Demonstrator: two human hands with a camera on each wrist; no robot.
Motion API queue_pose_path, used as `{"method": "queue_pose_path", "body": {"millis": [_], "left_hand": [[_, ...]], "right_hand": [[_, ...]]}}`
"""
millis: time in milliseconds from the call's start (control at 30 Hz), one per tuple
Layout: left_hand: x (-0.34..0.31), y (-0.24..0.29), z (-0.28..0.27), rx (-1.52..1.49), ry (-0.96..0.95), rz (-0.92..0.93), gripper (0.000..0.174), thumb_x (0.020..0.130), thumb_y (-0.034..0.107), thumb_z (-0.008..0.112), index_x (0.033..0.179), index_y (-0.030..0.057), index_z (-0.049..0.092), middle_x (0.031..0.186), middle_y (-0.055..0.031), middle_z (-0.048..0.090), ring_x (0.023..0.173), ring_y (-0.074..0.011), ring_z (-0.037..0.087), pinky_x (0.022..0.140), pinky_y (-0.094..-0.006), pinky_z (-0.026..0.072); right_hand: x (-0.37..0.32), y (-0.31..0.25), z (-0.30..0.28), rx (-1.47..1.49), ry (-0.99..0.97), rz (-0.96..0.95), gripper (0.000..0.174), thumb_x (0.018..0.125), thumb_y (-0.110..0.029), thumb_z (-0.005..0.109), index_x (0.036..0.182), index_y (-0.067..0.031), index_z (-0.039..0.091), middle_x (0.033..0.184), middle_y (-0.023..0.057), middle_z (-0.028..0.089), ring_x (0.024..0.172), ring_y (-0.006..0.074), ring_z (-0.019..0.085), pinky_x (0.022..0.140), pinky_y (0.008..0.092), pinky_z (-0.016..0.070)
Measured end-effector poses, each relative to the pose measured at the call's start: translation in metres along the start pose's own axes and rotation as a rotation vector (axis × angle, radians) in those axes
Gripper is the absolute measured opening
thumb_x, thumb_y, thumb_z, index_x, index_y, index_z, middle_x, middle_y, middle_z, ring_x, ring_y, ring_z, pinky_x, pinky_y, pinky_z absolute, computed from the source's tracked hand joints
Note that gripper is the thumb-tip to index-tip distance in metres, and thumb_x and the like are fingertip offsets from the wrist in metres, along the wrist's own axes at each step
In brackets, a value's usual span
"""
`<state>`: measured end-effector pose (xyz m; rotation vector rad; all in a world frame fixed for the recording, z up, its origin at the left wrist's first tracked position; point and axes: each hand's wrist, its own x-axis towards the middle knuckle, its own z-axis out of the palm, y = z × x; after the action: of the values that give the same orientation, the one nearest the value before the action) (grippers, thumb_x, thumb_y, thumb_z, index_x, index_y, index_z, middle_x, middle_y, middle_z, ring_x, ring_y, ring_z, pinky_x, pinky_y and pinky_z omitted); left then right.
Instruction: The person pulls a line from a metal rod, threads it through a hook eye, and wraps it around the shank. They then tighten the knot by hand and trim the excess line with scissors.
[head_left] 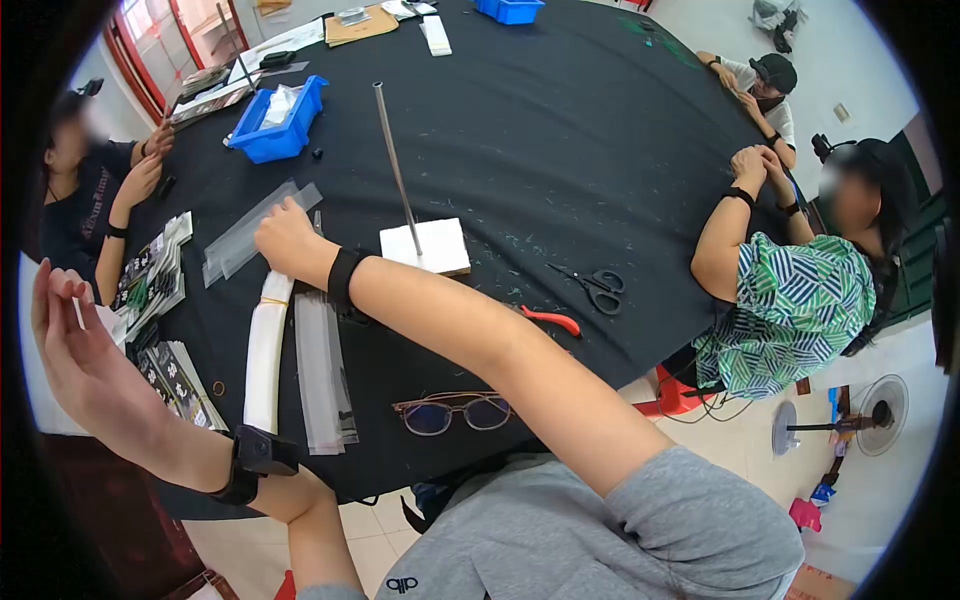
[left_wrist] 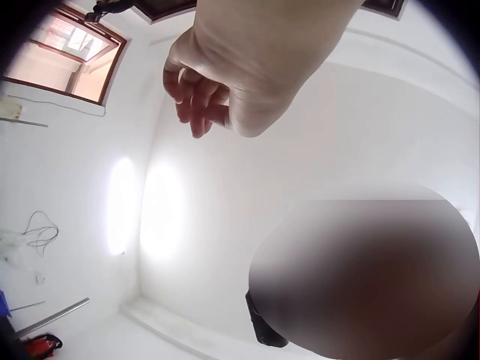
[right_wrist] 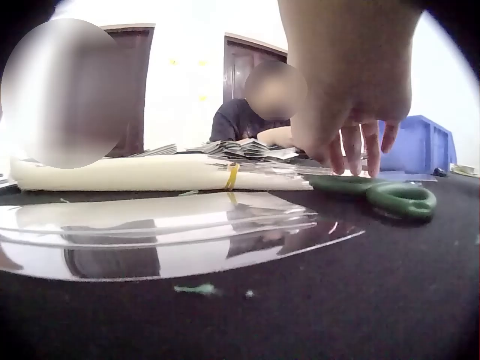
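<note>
My right hand (head_left: pixel 290 238) reaches to the top end of a white strip bundle (head_left: pixel 265 360) tied with a yellow band, beside clear plastic sleeves (head_left: pixel 240 245). In the right wrist view, the fingers of this hand (right_wrist: pixel 352 112) hang down near the table behind green-handled scissors (right_wrist: pixel 401 201); no object shows between them. Clear sleeves (right_wrist: pixel 165 240) lie in front of the bundle (right_wrist: pixel 135 174). Raised at the left edge, my left hand (head_left: pixel 95 370) is empty. Its fingers are loosely bent in the left wrist view, where the hand (left_wrist: pixel 232 75) appears against white walls.
A metal rod (head_left: pixel 395 160) stands upright in a white block (head_left: pixel 450 245). Black scissors (head_left: pixel 600 290), red-handled pliers (head_left: pixel 552 320) and glasses (head_left: pixel 455 413) lie to the right. Printed packets (head_left: pixel 160 270) are at the left, with a blue bin (head_left: pixel 270 140) beyond. People sit on both sides.
</note>
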<state>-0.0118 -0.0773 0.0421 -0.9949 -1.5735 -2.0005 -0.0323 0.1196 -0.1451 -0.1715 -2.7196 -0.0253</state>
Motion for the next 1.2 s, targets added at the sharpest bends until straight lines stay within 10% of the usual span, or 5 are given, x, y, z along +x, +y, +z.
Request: {"method": "queue_pose_path", "body": {"millis": [200, 367, 500, 833, 1200], "left_hand": [[0.001, -0.004, -0.006, -0.035, -0.002, -0.022, 0.038, 0.097, 0.010, 0.030, 0.121, -0.0107, 0.051, 0.109, -0.0139, 0.056, 0.109, -0.0199, 0.053, 0.103, -0.0302, 0.0389], [-0.010, 0.003, 0.005, 0.087, 0.042, 0.054, 0.038, 0.097, 0.009, 0.029, 0.118, -0.0116, 0.053, 0.110, -0.0149, 0.056, 0.110, -0.0198, 0.053, 0.103, -0.0305, 0.0386], [-0.015, 0.009, 0.009, 0.415, -0.014, -0.043, 0.037, 0.099, 0.009, 0.029, 0.120, -0.0104, 0.053, 0.112, -0.0160, 0.055, 0.109, -0.0218, 0.054, 0.106, -0.0321, 0.0369], [-0.014, 0.005, 0.019, 0.023, -0.058, 0.016, 0.033, 0.098, 0.009, 0.037, 0.119, -0.0066, 0.057, 0.105, -0.0120, 0.057, 0.104, -0.0174, 0.056, 0.100, -0.0288, 0.0417], [-0.018, 0.007, 0.020, 0.092, -0.043, 0.043, 0.036, 0.098, 0.011, 0.034, 0.120, -0.0056, 0.056, 0.106, -0.0109, 0.058, 0.103, -0.0175, 0.057, 0.101, -0.0294, 0.0397]], "right_hand": [[-0.031, -0.003, -0.076, 0.123, -0.054, -0.234, 0.015, 0.072, -0.025, 0.070, 0.076, -0.0101, 0.072, 0.077, 0.0063, 0.068, 0.078, 0.0261, 0.066, 0.072, 0.0374, 0.0460], [-0.127, 0.037, -0.254, 0.989, -0.475, -0.524, 0.019, 0.086, -0.015, 0.064, 0.100, -0.0022, 0.067, 0.090, 0.0131, 0.069, 0.083, 0.0273, 0.066, 0.072, 0.0346, 0.0529], [-0.195, 0.101, -0.331, 0.751, -0.187, -0.054, 0.014, 0.081, -0.007, 0.071, 0.095, -0.0017, 0.069, 0.088, 0.0073, 0.071, 0.081, 0.0151, 0.068, 0.075, 0.0261, 0.0520], [-0.294, 0.321, -0.216, 0.141, -0.462, 0.733, 0.018, 0.073, -0.007, 0.073, 0.090, -0.0036, 0.068, 0.082, 0.0091, 0.068, 0.077, 0.0217, 0.064, 0.070, 0.0338, 0.0509], [-0.296, 0.339, -0.196, 0.084, -0.659, 0.744, 0.022, 0.075, -0.015, 0.077, 0.091, -0.0070, 0.064, 0.091, 0.0091, 0.061, 0.085, 0.0258, 0.060, 0.072, 0.0379, 0.0485]]}}
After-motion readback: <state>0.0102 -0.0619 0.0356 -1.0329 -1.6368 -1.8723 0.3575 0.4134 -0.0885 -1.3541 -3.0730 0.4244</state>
